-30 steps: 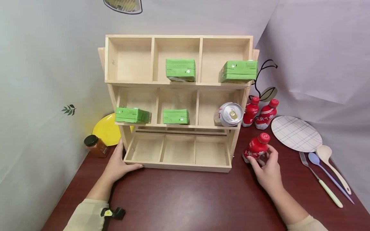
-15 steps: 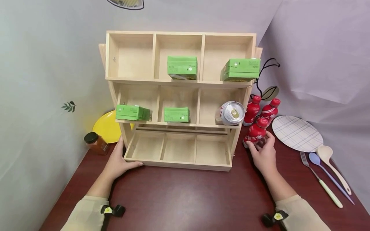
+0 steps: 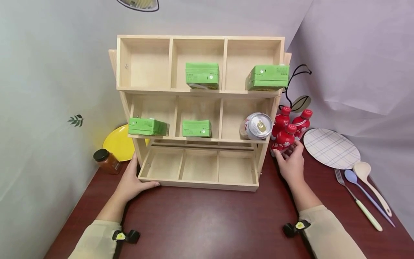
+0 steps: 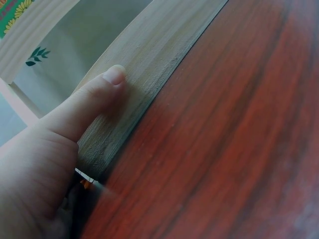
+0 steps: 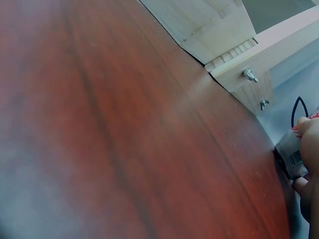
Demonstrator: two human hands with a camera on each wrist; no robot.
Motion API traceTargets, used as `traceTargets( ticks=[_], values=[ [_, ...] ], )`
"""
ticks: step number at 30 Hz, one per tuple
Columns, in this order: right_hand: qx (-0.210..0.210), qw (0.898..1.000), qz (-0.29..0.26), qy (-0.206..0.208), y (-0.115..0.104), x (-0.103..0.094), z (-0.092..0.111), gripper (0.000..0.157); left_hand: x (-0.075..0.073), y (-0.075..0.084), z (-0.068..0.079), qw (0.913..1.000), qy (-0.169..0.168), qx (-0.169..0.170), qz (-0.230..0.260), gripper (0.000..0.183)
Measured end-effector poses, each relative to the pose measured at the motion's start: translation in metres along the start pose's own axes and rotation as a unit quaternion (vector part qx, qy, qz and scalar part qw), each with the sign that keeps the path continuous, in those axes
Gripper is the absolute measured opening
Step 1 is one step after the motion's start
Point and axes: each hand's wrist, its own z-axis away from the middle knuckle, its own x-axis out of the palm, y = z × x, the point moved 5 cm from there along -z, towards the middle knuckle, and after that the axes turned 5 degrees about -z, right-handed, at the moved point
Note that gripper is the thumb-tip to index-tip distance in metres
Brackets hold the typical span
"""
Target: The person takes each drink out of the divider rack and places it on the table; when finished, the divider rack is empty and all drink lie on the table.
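Observation:
A red-capped red bottle (image 3: 284,139) stands at the right side of the wooden shelf rack (image 3: 207,186), held low between the thumb and fingers of my right hand (image 3: 292,163). Right behind it are two matching bottles, one on the left (image 3: 280,120) and another on the right (image 3: 302,123). In the right wrist view, only the grey lower part of a bottle (image 5: 290,152) shows beside the hand (image 5: 311,154) at the edge. My left hand (image 3: 129,185) grips the rack's front left corner. Its thumb (image 4: 94,102) presses the front board; the other fingers lie along the side, mostly hidden.
Green cartons sit in the top and middle tiers, such as one carton (image 3: 202,75) at top centre. A silver-topped can (image 3: 257,126) occupies the middle right compartment. Left are a jar (image 3: 106,162) and yellow plate (image 3: 118,144); right are a checked plate (image 3: 331,147), fork (image 3: 359,201), spoon (image 3: 368,198) and ladle (image 3: 372,187).
My right hand has moved the red bottle away from me and slightly left, up to the other two bottles. The left hand has stayed on the rack's corner.

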Motion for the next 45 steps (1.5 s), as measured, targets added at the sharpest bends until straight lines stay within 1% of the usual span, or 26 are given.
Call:
traceTargets(
  ticks=[4, 7, 11, 18, 24, 27, 30, 32, 35, 37, 39, 42, 43, 45],
  values=[
    [0.008, 1.000, 0.008, 0.004, 0.004, 0.005, -0.003, 0.074, -0.006, 0.018, 0.002, 1.0000, 0.003, 0.003, 0.007, 0.135],
    [0.014, 1.000, 0.018, 0.007, 0.005, 0.007, -0.005, 0.074, -0.009, 0.025, 0.003, 1.0000, -0.001, 0.004, 0.004, 0.134],
    [0.026, 0.999, 0.028, 0.009, 0.006, 0.008, -0.009, 0.075, -0.007, 0.027, 0.002, 1.0000, -0.007, 0.001, 0.005, 0.135],
    [0.040, 0.999, 0.033, 0.003, 0.008, 0.015, -0.018, 0.075, -0.007, 0.027, 0.004, 1.0000, -0.004, -0.001, 0.006, 0.134],
    [0.023, 0.999, 0.034, 0.022, 0.007, 0.015, -0.018, 0.076, -0.006, 0.027, 0.004, 0.9999, -0.006, 0.000, 0.008, 0.135],
    [0.000, 0.998, 0.023, 0.058, 0.000, 0.011, -0.019, 0.081, -0.007, 0.028, 0.003, 0.9999, -0.006, 0.003, 0.010, 0.135],
    [-0.039, 0.994, 0.000, 0.106, -0.014, 0.006, -0.019, 0.078, -0.007, 0.028, 0.002, 0.9999, -0.003, 0.005, 0.012, 0.134],
    [-0.063, 0.989, -0.012, 0.134, -0.025, 0.002, -0.019, 0.070, -0.007, 0.027, 0.002, 0.9999, -0.002, 0.006, 0.012, 0.133],
    [-0.081, 0.984, -0.034, 0.154, -0.041, -0.003, -0.019, 0.058, -0.007, 0.027, 0.001, 0.9999, -0.002, 0.006, 0.013, 0.133],
    [-0.087, 0.981, -0.060, 0.162, -0.055, -0.006, -0.018, 0.053, -0.006, 0.027, 0.001, 0.9999, -0.003, 0.005, 0.015, 0.133],
    [-0.092, 0.977, -0.098, 0.164, -0.074, -0.011, -0.016, 0.049, -0.006, 0.026, 0.001, 0.9999, -0.005, 0.005, 0.015, 0.134],
    [-0.106, 0.967, -0.169, 0.156, -0.108, -0.017, -0.013, 0.044, -0.005, 0.025, 0.001, 0.9999, -0.007, 0.004, 0.013, 0.134],
    [-0.113, 0.964, -0.187, 0.148, -0.120, -0.019, -0.011, 0.044, -0.005, 0.025, 0.001, 0.9999, -0.006, 0.004, 0.011, 0.134],
    [-0.131, 0.955, -0.235, 0.127, -0.141, -0.021, -0.007, 0.044, -0.005, 0.025, 0.002, 0.9999, -0.005, 0.004, 0.011, 0.134]
  ],
)
